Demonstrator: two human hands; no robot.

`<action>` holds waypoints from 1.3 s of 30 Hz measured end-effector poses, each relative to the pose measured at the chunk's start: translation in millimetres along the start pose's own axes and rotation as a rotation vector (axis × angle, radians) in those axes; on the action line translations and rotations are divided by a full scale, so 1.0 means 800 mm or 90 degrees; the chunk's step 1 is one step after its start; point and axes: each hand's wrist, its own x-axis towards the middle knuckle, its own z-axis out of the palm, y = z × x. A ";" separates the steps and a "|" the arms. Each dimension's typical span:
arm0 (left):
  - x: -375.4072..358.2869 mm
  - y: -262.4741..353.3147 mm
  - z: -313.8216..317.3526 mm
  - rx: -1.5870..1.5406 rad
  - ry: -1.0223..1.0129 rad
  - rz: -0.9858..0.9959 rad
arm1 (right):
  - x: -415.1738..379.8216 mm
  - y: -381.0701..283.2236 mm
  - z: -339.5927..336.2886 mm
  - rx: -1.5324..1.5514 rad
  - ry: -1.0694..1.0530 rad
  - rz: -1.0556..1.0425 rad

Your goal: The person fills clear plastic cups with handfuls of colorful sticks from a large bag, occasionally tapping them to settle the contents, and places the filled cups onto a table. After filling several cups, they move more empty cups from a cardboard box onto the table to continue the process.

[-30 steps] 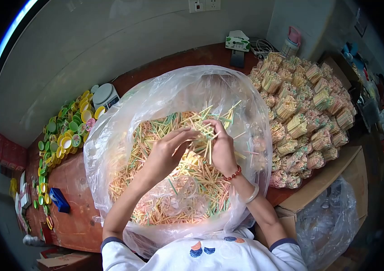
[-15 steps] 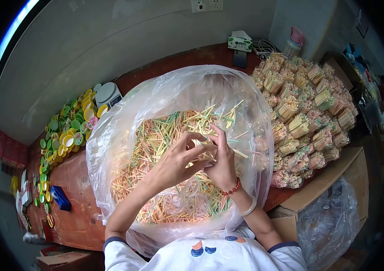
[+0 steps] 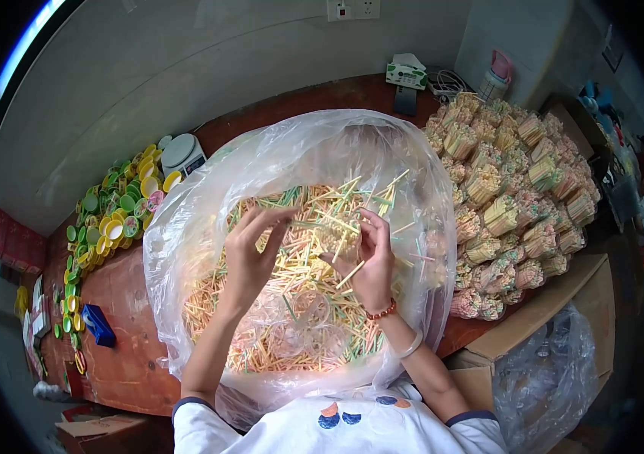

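Note:
Thin pastel sticks (image 3: 208,299) in yellow, pink and green fill a large clear plastic bag (image 3: 178,227) in front of me. My left hand (image 3: 250,246) is over the left part of the heap, fingers stretched toward the middle and thumb apart from them. To the right, my right hand (image 3: 371,261) is curled with its palm turned inward, and yellow sticks (image 3: 350,274) show at its thumb and fingers. What else it holds is hard to make out against the heap. Below the hands, clear plastic cups (image 3: 307,310) lie among the sticks.
Many bundles of sticks (image 3: 500,216) are piled at the right. Yellow and green lids (image 3: 113,231), a white scale (image 3: 182,155) and a blue box (image 3: 100,325) are at the left. A tissue box (image 3: 406,73) stands behind; a cardboard box (image 3: 556,295) is at the lower right.
My hands were together over the heap, fingers meeting around yellow sticks. Now they are apart: the left has moved left and spread its fingers, while the right stays nearly in place.

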 end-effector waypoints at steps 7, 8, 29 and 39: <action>-0.005 0.024 0.037 0.190 -0.402 0.187 | -0.004 -0.020 0.008 -0.211 -0.036 -0.030; -0.007 0.024 0.039 0.191 -0.393 0.190 | -0.007 -0.030 0.007 -0.268 -0.035 -0.047; 0.005 0.032 -0.061 0.260 -0.267 -0.029 | 0.218 -0.163 -0.200 -0.459 -0.001 -0.012; -0.007 0.021 -0.087 0.258 -0.370 -0.086 | 0.315 -0.138 -0.388 -1.077 0.152 -0.007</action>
